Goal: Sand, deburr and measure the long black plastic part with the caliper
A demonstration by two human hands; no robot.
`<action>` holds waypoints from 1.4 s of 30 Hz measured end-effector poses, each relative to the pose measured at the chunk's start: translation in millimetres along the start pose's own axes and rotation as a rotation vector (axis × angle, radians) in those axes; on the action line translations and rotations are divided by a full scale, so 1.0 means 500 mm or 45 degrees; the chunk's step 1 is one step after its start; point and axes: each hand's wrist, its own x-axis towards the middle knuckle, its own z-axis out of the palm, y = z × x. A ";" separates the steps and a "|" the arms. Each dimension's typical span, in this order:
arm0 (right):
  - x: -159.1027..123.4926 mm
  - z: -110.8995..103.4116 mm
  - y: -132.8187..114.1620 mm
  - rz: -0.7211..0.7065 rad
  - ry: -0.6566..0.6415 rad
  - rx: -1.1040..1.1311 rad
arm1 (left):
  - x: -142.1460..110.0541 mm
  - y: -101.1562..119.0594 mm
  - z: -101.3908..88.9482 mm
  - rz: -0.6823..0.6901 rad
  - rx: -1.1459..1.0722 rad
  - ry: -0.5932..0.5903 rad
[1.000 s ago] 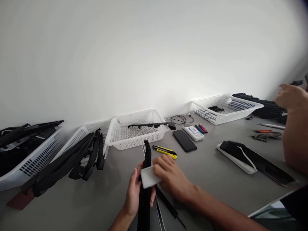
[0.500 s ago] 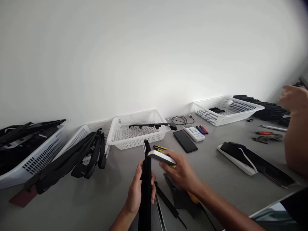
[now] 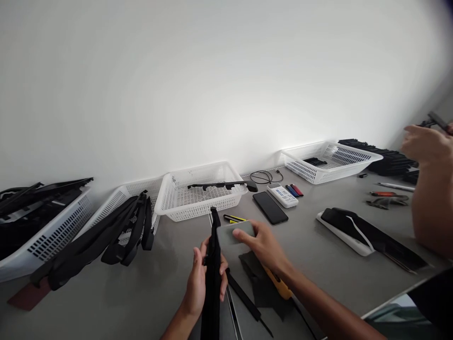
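My left hand [image 3: 198, 283] is wrapped round a long black plastic strip [image 3: 213, 264] that stands on end, its tip near the middle basket. My right hand [image 3: 264, 245] pinches a flat white-grey block [image 3: 234, 234], like a sponge, held against the strip's upper right side with its underside turned toward me. Under my right wrist lie a dark cloth [image 3: 260, 278], a thin black rod [image 3: 244, 295] and the yellow body of another cutter [image 3: 276, 283].
White baskets [image 3: 200, 200] line the wall; those at left hold black parts [image 3: 106, 231]. A yellow utility knife [image 3: 235, 219], phone [image 3: 270, 207], remote [image 3: 282, 195] and cable [image 3: 264, 176] lie behind. A white tray [image 3: 345, 238] with a black part sits right. Another person's arm [image 3: 430, 189] works at far right.
My right hand has lifted the white block off the strip's face, tilted it and carried it a little up and right; the dark cloth and yellow cutter beneath have come into view.
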 end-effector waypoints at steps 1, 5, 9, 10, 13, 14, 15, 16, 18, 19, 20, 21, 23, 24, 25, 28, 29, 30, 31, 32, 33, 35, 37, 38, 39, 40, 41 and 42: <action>0.000 0.002 0.002 -0.024 0.032 0.025 | 0.000 -0.001 0.000 -0.006 -0.008 -0.011; 0.013 0.006 0.020 -0.015 -0.212 -0.013 | 0.004 0.000 0.002 -0.011 -0.012 -0.015; 0.019 0.003 0.048 -0.259 0.440 -0.121 | 0.005 0.010 0.007 -0.019 0.027 -0.022; 0.016 0.001 0.057 -0.435 0.495 -0.210 | 0.004 0.011 0.007 -0.014 0.022 -0.027; 0.006 -0.010 0.082 -1.014 0.226 -0.662 | 0.001 0.009 0.003 0.042 -0.013 -0.047; 0.006 -0.016 0.088 -1.128 0.126 -0.791 | 0.000 0.007 0.002 0.061 -0.028 -0.057; 0.008 -0.022 0.092 -1.185 0.094 -0.863 | 0.000 0.004 0.001 0.066 -0.039 -0.070; 0.011 -0.028 0.094 -1.201 0.142 -0.882 | 0.000 0.001 0.000 0.054 -0.047 -0.087; 0.021 -0.038 0.091 -1.179 0.358 -0.829 | 0.002 -0.003 0.000 0.014 -0.054 -0.113; 0.026 -0.042 0.087 -1.181 0.433 -0.800 | 0.003 -0.004 0.000 -0.004 -0.057 -0.118; 0.030 -0.044 0.082 -1.205 0.432 -0.790 | 0.004 -0.004 0.001 -0.020 -0.060 -0.119; 0.033 -0.046 0.076 -1.238 0.366 -0.798 | 0.004 -0.002 0.002 -0.020 -0.067 -0.115; 0.034 -0.049 0.062 -1.229 0.219 -0.811 | 0.005 0.002 0.004 0.003 -0.084 -0.101; 0.032 -0.050 0.054 -1.156 0.223 -0.789 | 0.005 0.004 0.005 0.011 -0.088 -0.098; 0.029 -0.051 0.046 -1.030 0.275 -0.736 | 0.004 0.006 0.005 0.015 -0.089 -0.095; 0.012 -0.047 0.016 -0.524 0.301 -0.397 | 0.004 0.003 0.002 0.019 -0.086 -0.088; 0.007 -0.043 0.006 -0.376 0.153 -0.278 | 0.003 0.000 0.000 0.018 -0.089 -0.097; 0.004 -0.039 -0.003 -0.240 -0.047 -0.200 | 0.003 -0.003 -0.002 0.013 -0.094 -0.115; 0.004 -0.035 -0.010 -0.120 -0.222 -0.158 | 0.002 -0.006 -0.003 0.005 -0.098 -0.139; 0.008 -0.033 -0.015 -0.027 -0.315 -0.142 | 0.001 -0.008 -0.004 -0.003 -0.095 -0.159; 0.014 -0.033 -0.017 0.033 -0.309 -0.144 | -0.001 -0.008 -0.003 -0.009 -0.078 -0.167; 0.030 -0.036 -0.014 0.048 -0.039 -0.140 | -0.003 -0.005 -0.001 -0.011 -0.015 -0.129; 0.043 -0.040 -0.005 -0.001 0.224 -0.114 | -0.002 0.001 0.001 0.003 0.041 -0.071; 0.046 -0.042 0.000 -0.014 0.268 -0.123 | -0.001 0.004 0.001 0.021 0.054 -0.043; 0.046 -0.042 0.004 -0.014 0.262 -0.177 | 0.001 0.007 -0.001 0.046 0.059 -0.016; 0.043 -0.043 0.006 0.000 0.247 -0.289 | 0.004 0.008 -0.003 0.081 0.058 0.017; 0.038 -0.043 0.006 0.032 0.226 -0.456 | 0.007 0.010 -0.005 0.119 0.055 0.057; 0.029 -0.045 0.006 0.085 0.205 -0.662 | 0.010 0.013 -0.008 0.154 0.048 0.104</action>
